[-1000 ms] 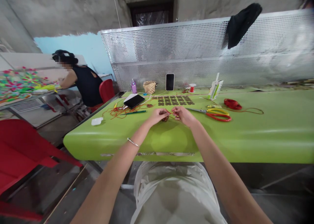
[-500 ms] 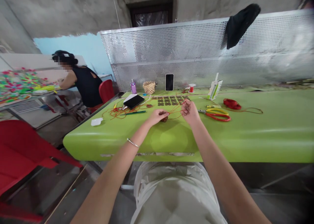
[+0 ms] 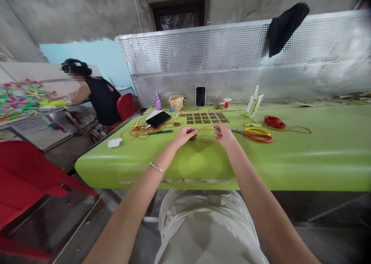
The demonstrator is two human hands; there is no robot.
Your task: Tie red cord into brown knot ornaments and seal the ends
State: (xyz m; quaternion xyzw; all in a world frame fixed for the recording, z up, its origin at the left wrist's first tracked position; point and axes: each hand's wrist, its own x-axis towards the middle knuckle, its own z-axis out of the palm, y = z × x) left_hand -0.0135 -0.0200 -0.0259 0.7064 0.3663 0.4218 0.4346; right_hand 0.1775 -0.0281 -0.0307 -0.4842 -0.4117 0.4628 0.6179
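Cord (image 3: 206, 129), thin & red-orange, spans btwn the two hands, long axis abt L–R, roughly parallel to the surface's (image 3: 304, 159) front edge. Looks like > 1 strand, exact no. unclear; a lower strand sags nr the R hand (image 3: 224, 134). Small dark-brown piece (image 3: 193, 137) sits at/under L hand (image 3: 183, 135) fingertips, so L is nearer; it lies to the left of R hand, well apart. Its own long axis: can't tell, mostly hidden.

L hand: narrow, thumb & fingers pinching cord close by the piece. R hand: fingers curled in, seemingly on the cord's other end; exact grip can't tell.

Counts on surface: brown flower-shaped cutouts (image 3: 198, 119), 3 rows, just beyond the hands twd back edge, too small to count each; 1 pr scissors (image 3: 245, 132), right of R hand, w/ 1 yellow & 1 red handle; 1 red coil (image 3: 274, 122) farther right; 1 spool (image 3: 227, 103), 1 carton (image 3: 254, 105), 1 basket (image 3: 176, 102), 1 purple bottle (image 3: 157, 102) nr back edge; 2 phones, 1 flat (image 3: 158, 119), 1 upright (image 3: 200, 97); 1 pen (image 3: 158, 132) by 1 cord tangle (image 3: 139, 131); 1 white case (image 3: 114, 143) twd front-left corner.
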